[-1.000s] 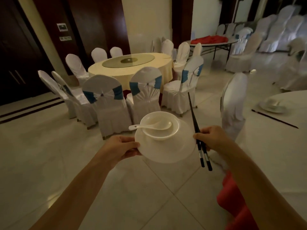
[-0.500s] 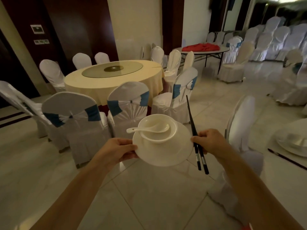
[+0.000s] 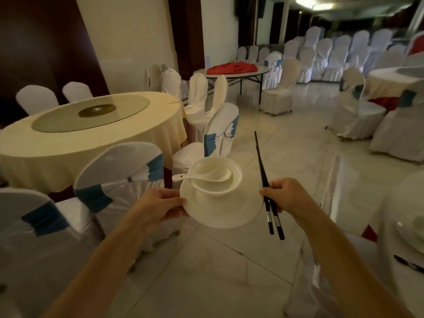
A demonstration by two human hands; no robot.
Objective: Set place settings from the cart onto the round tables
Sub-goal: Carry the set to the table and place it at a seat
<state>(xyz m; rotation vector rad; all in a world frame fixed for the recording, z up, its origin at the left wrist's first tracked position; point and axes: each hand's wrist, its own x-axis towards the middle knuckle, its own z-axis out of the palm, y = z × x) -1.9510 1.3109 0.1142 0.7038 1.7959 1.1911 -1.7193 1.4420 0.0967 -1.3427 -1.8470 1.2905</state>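
My left hand (image 3: pixel 158 206) grips the left rim of a white plate (image 3: pixel 220 212) held over the tiled floor. A white bowl (image 3: pixel 218 176) sits on the plate's far part, with a white soup spoon (image 3: pixel 202 176) lying in it, handle pointing left. My right hand (image 3: pixel 285 196) is closed around a pair of black chopsticks (image 3: pixel 262 173), tips pointing up and away, silver-banded ends hanging below my fist. The round table with a yellow cloth (image 3: pixel 128 134) and a glass turntable (image 3: pixel 91 114) stands to the front left.
White-covered chairs with blue sashes (image 3: pixel 119 180) stand between me and the yellow table. Another white-clothed table edge with a plate (image 3: pixel 410 228) and chopsticks is at the right. A folding table with red cloth (image 3: pixel 231 67) and rows of white chairs (image 3: pixel 339 53) fill the back.
The view has swung right and moved closer to the yellow table, which now sits at the left. Both hands keep the same hold on the plate and the chopsticks.
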